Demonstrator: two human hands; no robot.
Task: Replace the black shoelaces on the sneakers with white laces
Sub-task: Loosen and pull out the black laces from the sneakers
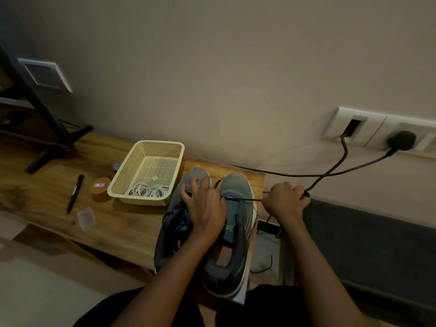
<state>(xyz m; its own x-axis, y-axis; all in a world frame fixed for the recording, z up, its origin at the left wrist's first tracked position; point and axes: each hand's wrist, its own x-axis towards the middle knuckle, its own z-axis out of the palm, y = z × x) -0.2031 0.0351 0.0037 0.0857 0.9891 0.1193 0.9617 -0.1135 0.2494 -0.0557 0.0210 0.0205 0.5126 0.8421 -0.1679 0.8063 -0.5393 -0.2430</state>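
Unlacing is the step in hand, judging by the lower middle of the frame, where both forearms reach forward from the person's lap toward the pair of sneakers on the near edge of the counter. The left hand lies spread over the shoes, fingers splayed and pressing on the toe of the left-hand sneaker, holding nothing, seemingly to steady the pair. Just right of it, the right hand is closed in a fist round the black lace, which runs taut and level from the front eyelets of the right-hand sneaker; its tongue looks already bare lower down. The left-hand sneaker still carries a loose tangle of black lace. Next, I judge, the pull must go on sideways until the lace clears the last eyelets, without dragging the shoe off the edge. Further back, at centre left, the white laces wait coiled in the cream basket.
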